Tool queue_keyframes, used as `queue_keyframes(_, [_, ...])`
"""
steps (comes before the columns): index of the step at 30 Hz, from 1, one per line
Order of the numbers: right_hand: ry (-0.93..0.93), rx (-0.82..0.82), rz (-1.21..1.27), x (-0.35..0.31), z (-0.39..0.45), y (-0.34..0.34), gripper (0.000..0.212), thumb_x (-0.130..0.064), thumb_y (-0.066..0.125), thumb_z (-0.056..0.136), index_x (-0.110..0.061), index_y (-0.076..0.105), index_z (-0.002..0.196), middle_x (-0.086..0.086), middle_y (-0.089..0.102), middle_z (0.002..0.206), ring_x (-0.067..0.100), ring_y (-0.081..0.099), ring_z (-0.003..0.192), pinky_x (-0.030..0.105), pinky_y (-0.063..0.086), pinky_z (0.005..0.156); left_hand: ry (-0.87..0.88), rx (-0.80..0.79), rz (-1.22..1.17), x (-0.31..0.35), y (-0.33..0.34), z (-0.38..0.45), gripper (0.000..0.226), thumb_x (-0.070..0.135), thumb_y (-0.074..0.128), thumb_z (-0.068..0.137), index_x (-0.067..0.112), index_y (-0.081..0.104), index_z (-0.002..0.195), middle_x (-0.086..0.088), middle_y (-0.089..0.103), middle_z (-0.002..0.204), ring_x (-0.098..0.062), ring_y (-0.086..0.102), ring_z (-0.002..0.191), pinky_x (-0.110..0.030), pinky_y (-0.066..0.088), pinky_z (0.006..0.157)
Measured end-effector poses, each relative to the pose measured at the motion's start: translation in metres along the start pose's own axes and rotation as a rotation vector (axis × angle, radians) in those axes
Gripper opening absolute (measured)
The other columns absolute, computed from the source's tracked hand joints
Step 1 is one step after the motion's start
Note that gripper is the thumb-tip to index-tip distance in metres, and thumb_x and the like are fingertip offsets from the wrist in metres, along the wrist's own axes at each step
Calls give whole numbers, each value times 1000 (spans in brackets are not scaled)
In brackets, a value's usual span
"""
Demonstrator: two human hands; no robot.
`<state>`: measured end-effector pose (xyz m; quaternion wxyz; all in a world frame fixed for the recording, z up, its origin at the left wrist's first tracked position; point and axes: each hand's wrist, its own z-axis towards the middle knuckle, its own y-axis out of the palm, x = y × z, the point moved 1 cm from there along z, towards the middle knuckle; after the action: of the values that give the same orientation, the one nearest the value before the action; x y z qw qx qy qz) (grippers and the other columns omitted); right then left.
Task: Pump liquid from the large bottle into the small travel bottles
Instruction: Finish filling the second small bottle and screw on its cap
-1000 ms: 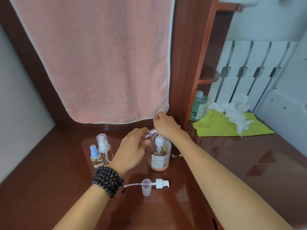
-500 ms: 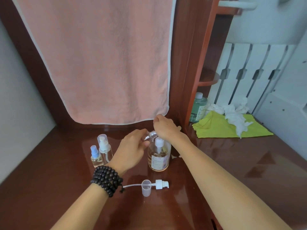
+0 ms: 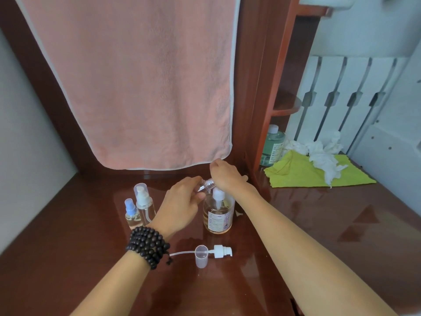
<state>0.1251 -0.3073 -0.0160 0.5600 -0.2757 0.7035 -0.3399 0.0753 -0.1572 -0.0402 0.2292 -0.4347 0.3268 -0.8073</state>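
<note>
While the large bottle [image 3: 219,215] stands upright on the dark red counter [image 3: 319,224], its white pump head is covered by the right hand [image 3: 224,176], whose fingers cannot be made out clearly. A small clear travel bottle [image 3: 206,185] is held tilted in the curled fingers of the left hand [image 3: 182,202], its threaded neck just beside the pump. Two more small bottles [image 3: 139,209] are seen upright to the left. A loose pump [image 3: 222,251] and a clear cap [image 3: 201,256] lie nearer on the counter.
</note>
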Motion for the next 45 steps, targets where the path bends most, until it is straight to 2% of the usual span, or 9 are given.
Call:
queue_keyframes(3, [-8,0,-7,-1,2,2,41,-28,21,107,-17,53,131,10,59,137,35,48,129,57,20,108,0,11,-8,0,0,1,23,11,62,89,15,60,112,2,60,93,-19,56,87,-44,48,82])
queue_keyframes(7, [46,-45,-5,4,7,10,47,-22,24,106,-23,50,145,7,51,150,33,41,140,59,15,113,-18,-17,-10,-3,7,-1,18,10,60,89,15,60,106,1,59,90,-20,55,85,-44,47,82])
queue_keyframes(13, [56,-13,19,3,4,8,42,-23,25,102,-17,56,128,10,57,138,36,46,133,58,20,111,-15,-20,1,-1,3,-1,20,13,61,89,17,60,109,3,60,93,-21,57,87,-47,49,82])
queue_keyframes(17, [8,11,25,-2,4,2,44,-34,19,107,-15,52,128,13,57,135,38,47,131,58,20,108,2,-13,15,1,-3,2,23,16,61,90,17,59,113,4,59,94,-20,57,88,-46,49,83])
queue_keyframes(25, [60,19,-2,8,1,11,41,-24,20,104,-22,52,131,9,57,137,35,44,132,56,19,108,-41,-41,6,-5,9,-1,21,12,59,89,18,59,109,3,60,95,-22,57,93,-47,48,84])
queue_keyframes(32, [-22,145,-15,-1,-3,-4,48,-45,32,103,-27,40,147,9,55,136,36,47,132,57,24,108,11,-34,51,-1,-3,5,24,17,59,91,20,57,115,6,58,97,-22,56,91,-49,49,83])
queue_keyframes(36, [-14,129,-4,0,-5,1,36,-44,37,101,-31,38,134,9,48,135,35,44,127,54,26,103,-11,-24,42,-4,3,2,29,15,60,91,16,57,120,3,59,99,-24,58,93,-49,49,83])
queue_keyframes(41, [40,67,5,8,-7,7,23,-34,33,100,-27,39,121,9,46,133,35,42,126,53,25,103,-11,-47,73,-6,12,-1,24,12,59,89,21,55,111,6,55,94,-25,58,92,-51,50,80])
queue_keyframes(45, [6,111,-15,0,-8,0,32,-38,38,101,-23,39,129,11,44,133,35,41,125,52,27,103,-1,-35,75,-2,3,1,32,14,60,89,18,56,121,5,57,98,-24,59,93,-51,50,82])
